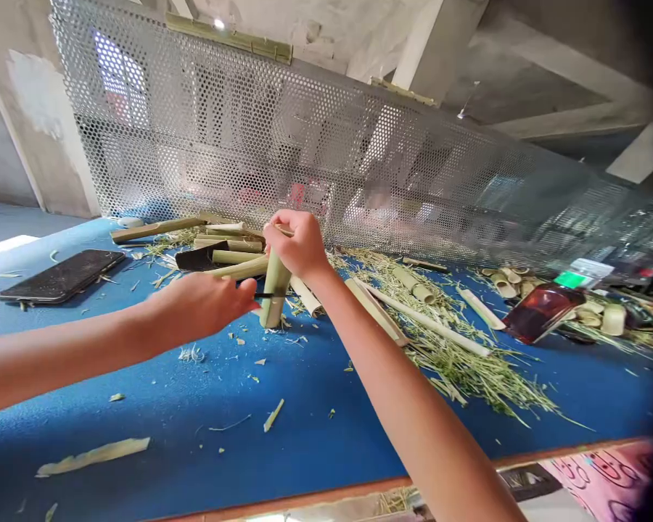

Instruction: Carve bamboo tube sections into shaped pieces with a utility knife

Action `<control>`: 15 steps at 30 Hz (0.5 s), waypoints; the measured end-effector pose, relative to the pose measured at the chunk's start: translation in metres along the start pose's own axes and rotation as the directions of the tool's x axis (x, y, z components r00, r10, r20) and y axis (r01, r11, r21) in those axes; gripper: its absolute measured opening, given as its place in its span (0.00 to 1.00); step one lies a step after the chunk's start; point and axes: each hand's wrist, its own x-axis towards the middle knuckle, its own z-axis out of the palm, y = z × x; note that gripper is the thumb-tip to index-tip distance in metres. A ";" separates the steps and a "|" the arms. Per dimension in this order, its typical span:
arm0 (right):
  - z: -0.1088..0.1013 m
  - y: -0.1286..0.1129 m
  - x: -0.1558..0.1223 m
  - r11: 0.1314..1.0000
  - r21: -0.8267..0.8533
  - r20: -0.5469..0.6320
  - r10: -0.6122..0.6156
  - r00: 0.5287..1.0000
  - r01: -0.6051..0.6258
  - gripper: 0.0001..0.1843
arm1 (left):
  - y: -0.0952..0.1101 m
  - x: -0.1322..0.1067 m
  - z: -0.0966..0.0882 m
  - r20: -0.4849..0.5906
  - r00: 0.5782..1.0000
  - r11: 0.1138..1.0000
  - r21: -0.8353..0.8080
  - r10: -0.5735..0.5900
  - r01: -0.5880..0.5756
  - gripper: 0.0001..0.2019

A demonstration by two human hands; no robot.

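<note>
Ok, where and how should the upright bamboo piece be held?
Probably by its top end, from above and the right, where the right hand grips it: the bamboo piece stands nearly upright, and the left hand holds a thin dark tool across its lower part, so gripping high should keep fingers clear.

I've got a pale-green bamboo pc (275, 279) approx. upright, top leaning slightly R, upper end mostly hidden, btm end at the blue tabletop (196, 464). The thin dark blade (270, 295) I'm gripping runs roughly horiz. across its lower pt, a bit blurry.
</note>
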 end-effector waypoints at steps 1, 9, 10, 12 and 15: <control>0.000 0.000 0.000 1.000 -0.002 -0.003 -0.002 1.000 0.002 0.09 | 0.000 0.002 -0.001 -0.019 0.999 0.999 0.042 -0.029 0.030 0.18; 0.002 0.001 0.001 1.000 -0.029 0.016 -0.008 1.000 0.008 0.09 | 0.017 0.003 0.003 0.044 0.994 0.994 0.060 -0.096 0.093 0.15; 0.002 0.002 0.002 1.000 -0.026 0.019 -0.009 1.000 0.009 0.09 | 0.016 0.003 0.003 0.075 0.992 0.995 0.028 -0.100 0.098 0.16; 0.002 0.001 0.002 1.000 -0.017 0.023 -0.003 1.000 0.003 0.09 | 0.012 0.005 0.003 0.122 0.987 0.992 -0.057 -0.105 0.113 0.17; 0.002 -0.001 0.002 1.000 -0.014 0.023 0.020 1.000 -0.020 0.10 | 0.006 0.008 0.002 0.130 0.988 0.983 -0.152 -0.085 0.105 0.18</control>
